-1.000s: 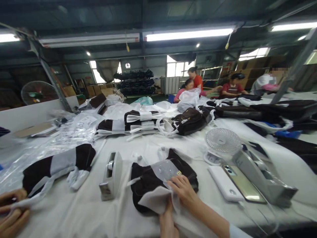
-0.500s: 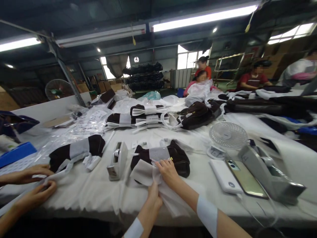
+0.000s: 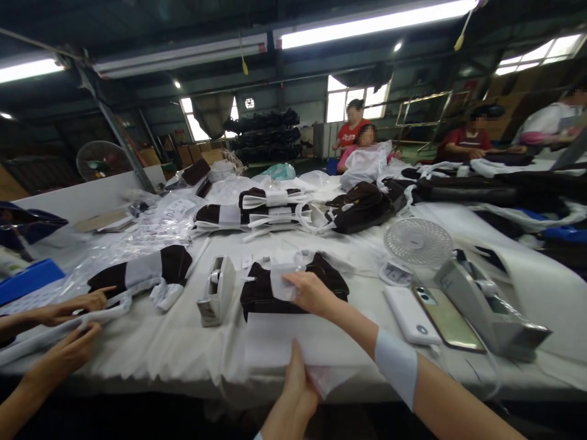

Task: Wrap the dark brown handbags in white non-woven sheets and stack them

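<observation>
A dark brown bag (image 3: 262, 293) lies on the white-covered table in front of me. My right hand (image 3: 312, 292) pinches the edge of a pale translucent wrapping strip (image 3: 280, 282) lying over the middle of the bag. Below the bag, at the table's near edge, my left hand (image 3: 297, 382) grips a white sheet (image 3: 270, 345), its thumb on top and its fingers mostly hidden. The sheet is spread flat against the front of the bag. A grey tape dispenser (image 3: 216, 293) stands left of the bag.
Another person's hands (image 3: 76, 333) work at left on a wrapped dark bag (image 3: 144, 269). At right are a small fan (image 3: 417, 243), a white power bank (image 3: 410, 315), a phone (image 3: 452, 321) and a larger tape dispenser (image 3: 495, 311). Stacked bags (image 3: 257, 211) lie behind.
My right hand has lifted the strip's edge up and back over the bag. My left hand has drawn toward me, and the white sheet now lies spread flat below the bag.
</observation>
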Demonstrator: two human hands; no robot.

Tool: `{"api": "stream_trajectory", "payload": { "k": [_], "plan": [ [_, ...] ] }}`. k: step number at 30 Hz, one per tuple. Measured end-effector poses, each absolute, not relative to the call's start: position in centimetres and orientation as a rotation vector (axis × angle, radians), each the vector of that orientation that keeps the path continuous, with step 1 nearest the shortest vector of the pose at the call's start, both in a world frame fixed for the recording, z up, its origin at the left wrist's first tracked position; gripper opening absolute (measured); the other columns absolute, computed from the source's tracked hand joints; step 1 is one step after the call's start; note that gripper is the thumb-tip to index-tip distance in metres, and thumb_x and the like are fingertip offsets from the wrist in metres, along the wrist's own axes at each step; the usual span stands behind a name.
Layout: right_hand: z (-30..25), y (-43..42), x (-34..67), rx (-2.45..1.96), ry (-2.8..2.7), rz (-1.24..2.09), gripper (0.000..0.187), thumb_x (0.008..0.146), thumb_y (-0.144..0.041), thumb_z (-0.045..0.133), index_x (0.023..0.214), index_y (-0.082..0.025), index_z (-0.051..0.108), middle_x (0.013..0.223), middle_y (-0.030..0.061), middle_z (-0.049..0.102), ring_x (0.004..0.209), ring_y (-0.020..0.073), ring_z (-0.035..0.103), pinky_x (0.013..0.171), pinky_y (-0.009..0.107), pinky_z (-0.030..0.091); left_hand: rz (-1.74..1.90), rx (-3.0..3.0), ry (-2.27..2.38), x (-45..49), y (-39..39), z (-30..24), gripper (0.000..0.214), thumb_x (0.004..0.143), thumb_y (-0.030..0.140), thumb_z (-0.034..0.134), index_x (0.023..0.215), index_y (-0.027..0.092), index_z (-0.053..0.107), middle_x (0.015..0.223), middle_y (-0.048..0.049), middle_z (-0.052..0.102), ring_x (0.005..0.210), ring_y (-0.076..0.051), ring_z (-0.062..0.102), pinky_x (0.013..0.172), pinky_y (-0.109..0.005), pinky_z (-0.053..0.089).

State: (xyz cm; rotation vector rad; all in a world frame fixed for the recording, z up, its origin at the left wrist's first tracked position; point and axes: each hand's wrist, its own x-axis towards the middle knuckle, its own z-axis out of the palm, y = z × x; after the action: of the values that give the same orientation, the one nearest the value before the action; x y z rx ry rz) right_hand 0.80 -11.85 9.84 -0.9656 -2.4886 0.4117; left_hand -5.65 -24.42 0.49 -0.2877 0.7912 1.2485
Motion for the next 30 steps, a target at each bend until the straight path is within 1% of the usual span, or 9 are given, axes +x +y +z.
{"api": "stream_trajectory", "payload": {
  "k": [2, 4, 8, 10, 17, 23, 26, 28, 30],
  "plan": [
    [9.3, -13.7, 0.6, -0.888, -2.678, 0.472, 0.078, 0.069, -0.038, 0.077, 0.140, -0.019, 0.051, 0.139, 0.0186, 0.055, 0.126, 0.0344, 0.052, 0.106, 0.052, 0.037, 1.251, -0.249, 0.742, -5.4, -24.9, 1.0, 0.050, 0.096, 0.043, 0.047, 0.131, 0.008, 0.051, 0.111, -0.0187, 0.069, 0.097, -0.030, 0.070, 0.081, -0.041, 0.058],
    [8.7, -15.6, 1.5, -0.873, -2.738, 0.487, 0.088, 0.065, -0.051, 0.080, 0.143, -0.022, 0.048, 0.147, 0.0197, 0.046, 0.134, 0.0387, 0.043, 0.109, 0.062, 0.026, 1.240, -0.206, 0.737, -5.7, -25.2, 1.3, 0.044, 0.097, 0.037, 0.047, 0.130, 0.008, 0.051, 0.106, -0.0173, 0.071, 0.091, -0.028, 0.071, 0.079, -0.039, 0.058],
    [7.3, -18.0, 5.8, -1.135, -2.377, 0.415, 0.044, 0.088, -0.046, 0.060, 0.125, -0.022, 0.062, 0.127, 0.0149, 0.064, 0.118, 0.0306, 0.058, 0.105, 0.052, 0.037, 1.179, -0.230, 0.755, -6.5, -25.5, 1.1, 0.048, 0.095, 0.041, 0.051, 0.128, 0.005, 0.053, 0.105, -0.0184, 0.071, 0.088, -0.028, 0.071, 0.077, -0.036, 0.058],
    [6.3, -18.6, 7.6, -1.285, -2.337, 0.373, 0.037, 0.089, -0.040, 0.060, 0.119, -0.020, 0.065, 0.117, 0.0143, 0.067, 0.109, 0.0298, 0.062, 0.098, 0.047, 0.043, 1.132, -0.204, 0.761, -6.5, -25.6, 1.0, 0.051, 0.094, 0.044, 0.051, 0.127, 0.005, 0.055, 0.105, -0.0182, 0.072, 0.088, -0.028, 0.071, 0.077, -0.036, 0.058],
    [2.4, -19.6, 9.1, -1.607, -2.452, 0.418, 0.051, 0.080, -0.036, 0.068, 0.127, -0.019, 0.058, 0.119, 0.0144, 0.061, 0.110, 0.0310, 0.057, 0.092, 0.044, 0.043, 0.947, 0.037, 0.895, -6.9, -27.4, 0.7, 0.047, 0.093, 0.051, 0.053, 0.114, 0.010, 0.064, 0.105, -0.0147, 0.072, 0.080, -0.020, 0.071, 0.068, -0.027, 0.054],
    [1.5, -19.2, 9.0, -1.627, -2.407, 0.332, 0.054, 0.077, -0.036, 0.071, 0.127, -0.021, 0.057, 0.119, 0.0130, 0.059, 0.111, 0.0314, 0.056, 0.094, 0.047, 0.039, 0.595, 1.043, 1.136, -10.9, -30.1, 2.3, 0.053, 0.086, 0.064, 0.052, 0.074, 0.014, 0.068, 0.071, -0.0130, 0.070, 0.060, -0.021, 0.065, 0.058, -0.031, 0.051],
    [1.4, -18.9, 8.7, -1.669, -2.391, 0.303, 0.053, 0.073, -0.040, 0.074, 0.122, -0.021, 0.060, 0.114, 0.0131, 0.060, 0.110, 0.0340, 0.056, 0.091, 0.049, 0.039, 0.959, 1.616, 1.519, -12.8, -28.1, 4.8, 0.036, 0.081, 0.040, 0.066, 0.110, 0.019, 0.068, 0.114, -0.0143, 0.069, 0.103, -0.031, 0.064, 0.094, -0.045, 0.049],
    [2.1, -18.7, 8.7, -1.652, -2.380, 0.319, 0.043, 0.072, -0.037, 0.073, 0.111, -0.020, 0.064, 0.110, 0.0120, 0.062, 0.107, 0.0328, 0.057, 0.090, 0.046, 0.040, 1.018, 1.955, 1.706, -14.0, -25.7, 6.0, 0.064, 0.073, 0.022, 0.069, 0.135, 0.025, 0.054, 0.150, -0.0130, 0.043, 0.136, -0.036, 0.039, 0.115, -0.053, 0.027],
    [3.8, -18.8, 9.6, -1.556, -2.396, 0.474, 0.024, 0.074, -0.028, 0.068, 0.095, -0.020, 0.064, 0.101, 0.0084, 0.064, 0.097, 0.0276, 0.060, 0.085, 0.039, 0.042, 0.826, 2.166, 1.795, -15.0, -23.1, 6.6, 0.084, 0.070, 0.015, 0.067, 0.147, 0.028, 0.038, 0.162, -0.0122, 0.019, 0.147, -0.038, 0.017, 0.118, -0.060, 0.013]
  ]
}}
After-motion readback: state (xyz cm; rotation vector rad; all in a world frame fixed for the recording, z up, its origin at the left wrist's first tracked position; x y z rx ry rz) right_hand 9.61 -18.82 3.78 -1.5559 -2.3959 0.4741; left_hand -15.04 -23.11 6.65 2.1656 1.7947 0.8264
